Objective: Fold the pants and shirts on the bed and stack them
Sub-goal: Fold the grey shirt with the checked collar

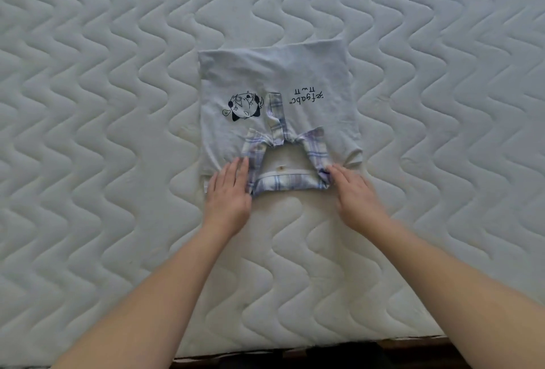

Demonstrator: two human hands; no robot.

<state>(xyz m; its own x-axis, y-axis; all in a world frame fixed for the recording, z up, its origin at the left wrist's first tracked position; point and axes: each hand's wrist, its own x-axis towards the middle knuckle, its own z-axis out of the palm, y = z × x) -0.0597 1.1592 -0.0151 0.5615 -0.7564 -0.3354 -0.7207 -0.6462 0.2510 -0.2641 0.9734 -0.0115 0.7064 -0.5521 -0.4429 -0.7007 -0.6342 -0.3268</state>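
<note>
A pale grey-blue shirt point(274, 74) with a plaid collar point(287, 183) and plaid tie lies flat on the mattress, its sides folded in so it forms a rectangle. It bears a black cartoon print and upside-down lettering, and the collar points toward me. My left hand point(228, 191) rests flat on the shirt's near left corner beside the collar, fingers straight. Pressed on the near right corner at the collar's right end is my right hand point(355, 191), its fingers also laid flat.
The quilted white mattress point(103, 133) with a wavy stitch pattern fills the view. Its near edge point(295, 351) runs along the bottom, with dark floor below it. No other garment is in sight.
</note>
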